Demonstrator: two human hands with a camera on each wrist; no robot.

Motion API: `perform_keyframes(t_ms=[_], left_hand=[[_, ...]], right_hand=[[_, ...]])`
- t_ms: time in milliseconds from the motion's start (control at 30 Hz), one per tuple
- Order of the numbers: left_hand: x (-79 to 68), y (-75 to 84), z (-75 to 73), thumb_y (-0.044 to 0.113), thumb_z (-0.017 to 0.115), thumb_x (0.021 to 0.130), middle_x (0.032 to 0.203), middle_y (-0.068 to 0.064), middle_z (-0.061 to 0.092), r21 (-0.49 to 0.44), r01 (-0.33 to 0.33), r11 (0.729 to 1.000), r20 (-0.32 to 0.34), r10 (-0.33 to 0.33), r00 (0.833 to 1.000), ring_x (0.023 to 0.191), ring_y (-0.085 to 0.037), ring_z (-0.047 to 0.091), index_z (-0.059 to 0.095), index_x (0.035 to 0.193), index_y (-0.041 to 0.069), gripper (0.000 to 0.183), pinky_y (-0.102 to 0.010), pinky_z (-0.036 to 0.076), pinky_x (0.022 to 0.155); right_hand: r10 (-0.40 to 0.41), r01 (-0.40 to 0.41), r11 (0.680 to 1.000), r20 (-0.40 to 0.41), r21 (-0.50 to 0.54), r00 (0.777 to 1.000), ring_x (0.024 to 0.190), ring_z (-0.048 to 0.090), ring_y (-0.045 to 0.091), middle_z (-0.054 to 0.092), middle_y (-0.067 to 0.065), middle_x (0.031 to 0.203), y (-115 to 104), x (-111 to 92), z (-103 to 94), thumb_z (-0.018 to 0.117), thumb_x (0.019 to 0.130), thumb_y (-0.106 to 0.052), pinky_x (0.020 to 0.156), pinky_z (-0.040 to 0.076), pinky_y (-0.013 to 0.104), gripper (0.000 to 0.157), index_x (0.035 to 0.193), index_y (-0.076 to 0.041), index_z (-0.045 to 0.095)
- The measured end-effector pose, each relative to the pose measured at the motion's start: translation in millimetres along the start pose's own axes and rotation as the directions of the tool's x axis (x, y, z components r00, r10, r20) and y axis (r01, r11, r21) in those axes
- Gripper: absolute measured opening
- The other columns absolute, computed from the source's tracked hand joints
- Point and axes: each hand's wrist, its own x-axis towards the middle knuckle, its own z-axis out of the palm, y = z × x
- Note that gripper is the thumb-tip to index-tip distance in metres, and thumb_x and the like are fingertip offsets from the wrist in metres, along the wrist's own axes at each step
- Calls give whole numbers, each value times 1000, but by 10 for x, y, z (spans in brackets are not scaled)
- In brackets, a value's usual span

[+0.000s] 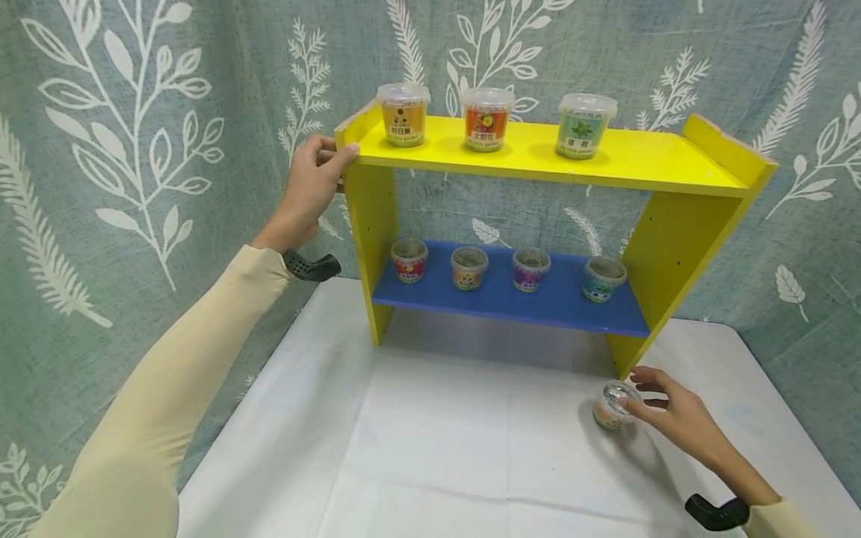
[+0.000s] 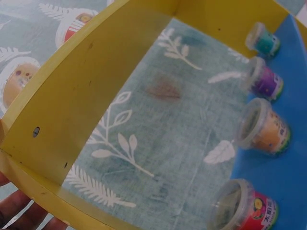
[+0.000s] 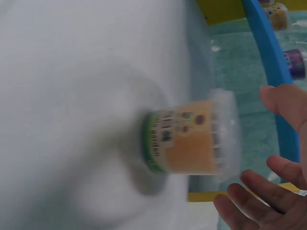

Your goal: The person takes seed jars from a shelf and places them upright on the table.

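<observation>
A yellow shelf unit point(image 1: 646, 158) is being gripped at its upper left corner by the left hand point(image 1: 305, 188), the thumb being pressed to the front edge and the fingers being kept curled round the outer side panel. An orange-labelled cup point(image 3: 187, 139) is being supported upright by the white table point(image 1: 457, 441), near the lower end of the unit's right panel. Just beside this cup the right hand point(image 1: 684, 422) is being held with fingers parted and thumb set well away from them — whether the lid is being touched cannot be told. On its label "garden" is being shown in small print below blurred Chinese characters.

Three lidded cups are being borne by the top board: an orange one point(image 1: 403, 123) being marked 向日葵, a red one point(image 1: 486, 125) being marked 太阳花, and a green one point(image 1: 582, 133) being marked 薄荷, with "My little garden" being printed beneath. Four more are being carried in a row on the blue board point(image 1: 560, 305): a red cup point(image 1: 409, 267), on which 太阳花 is being displayed, then an orange cup point(image 1: 468, 275), a purple cup point(image 1: 528, 275) and a teal cup point(image 1: 601, 285) — the last two being labelled in writing too small or blurred to be read. Behind everything, a leaf-patterned curtain point(image 1: 255, 82) is being displayed.
</observation>
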Motion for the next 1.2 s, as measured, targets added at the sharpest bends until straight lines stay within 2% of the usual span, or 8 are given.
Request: perform_keyframes(t_ms=[133,233,333,467,633,733,1000,1200], left_hand=[[3,1,4,44,63,102,121,-4,59,5,0,1000,0,0,1000,107,-21,58,55,125,15,38,-36,49,89],[4,0,7,44,63,102,121,-4,59,6,1,1000,3,-1,1000,108,-21,58,55,125,15,38,-36,49,89],[3,-2,10,44,63,102,121,-3,59,8,3,1000,1,-3,1000,108,-21,58,55,125,15,38,-36,50,89],[3,-1,15,44,63,101,121,-3,59,11,8,1000,-5,-7,1000,108,-20,58,55,125,15,38,-36,50,89],[5,2,21,45,63,101,122,-4,59,12,6,1000,-4,-6,1000,108,-21,58,55,124,15,38,-36,50,89],[6,2,20,45,63,101,122,-5,60,14,7,1000,-3,-7,1000,108,-21,58,55,124,15,38,-36,50,89],[3,8,13,45,63,101,121,-4,60,22,15,1000,-21,-14,1000,108,-21,58,55,123,15,38,-36,50,89],[-2,10,3,45,63,101,121,-3,59,21,10,1000,-14,-9,1000,109,-21,58,55,123,15,38,-36,50,89]], right_hand=[[-13,13,1000,-20,-7,1000,122,57,42,56,25,137,-85,33,-104,73,97,-42,94,54,53,72,146,3,46],[-34,34,999,-41,-12,999,122,57,41,56,24,136,-151,52,-180,74,97,-39,92,55,49,68,145,2,47],[-65,65,998,-68,-16,996,119,58,40,58,23,134,-216,72,-241,74,97,-36,87,58,30,64,143,0,49],[-108,106,994,-98,-18,989,116,60,32,59,21,131,-291,87,-301,75,97,-33,80,49,9,58,141,-3,52],[-151,150,989,-124,-17,981,110,55,-1,60,16,130,-378,97,-373,74,98,-31,82,48,8,54,141,-6,53],[-173,173,985,-137,-13,975,107,50,-11,60,14,129,-442,117,-426,74,98,-29,82,46,5,54,141,-5,53],[-223,226,974,-164,-4,961,105,53,-9,63,17,127,-658,195,-608,74,98,-24,83,43,2,50,140,-5,55],[-233,234,972,-184,-14,955,103,54,-9,63,17,126,-802,241,-709,72,99,-24,83,42,2,46,139,-7,57]])
